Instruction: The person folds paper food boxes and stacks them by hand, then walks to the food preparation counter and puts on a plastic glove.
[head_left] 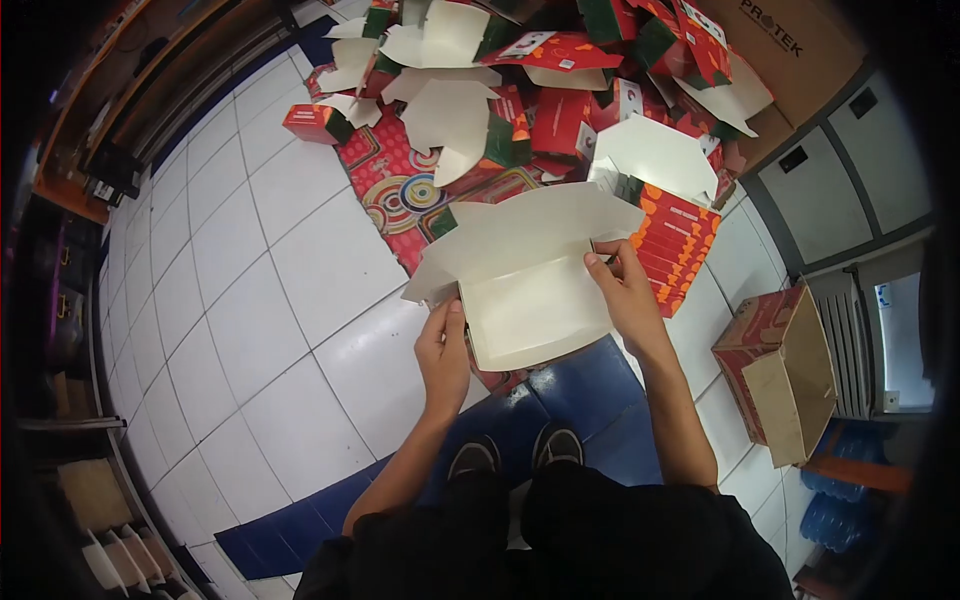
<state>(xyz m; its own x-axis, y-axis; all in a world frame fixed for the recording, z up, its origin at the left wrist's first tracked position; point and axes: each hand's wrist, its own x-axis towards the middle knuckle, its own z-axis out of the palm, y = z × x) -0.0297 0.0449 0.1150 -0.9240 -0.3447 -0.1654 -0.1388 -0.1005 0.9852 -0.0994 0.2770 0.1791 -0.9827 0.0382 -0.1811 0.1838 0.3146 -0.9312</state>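
Between my hands is a paperboard box [540, 305] with its lid flap raised, its plain cream inside facing me. My left hand [443, 345] grips the box's left side wall near the corner, thumb on top. At the right corner, my right hand [622, 290] pinches the wall where it meets the lid. The fingers beneath both edges are partly hidden. Just right of the held box lie red and orange printed cartons [677, 240], and a pile of similar red and green boxes [565, 125] spreads beyond it.
A patterned red mat [385, 185] lies under the pile on white floor tiles [270, 330]. Blue tiles [590, 400] are by my feet. An open brown carton [785, 380] stands right, near grey cabinets [840, 170]. A large cardboard box [790, 50] is behind; shelves [75, 170] line the left.
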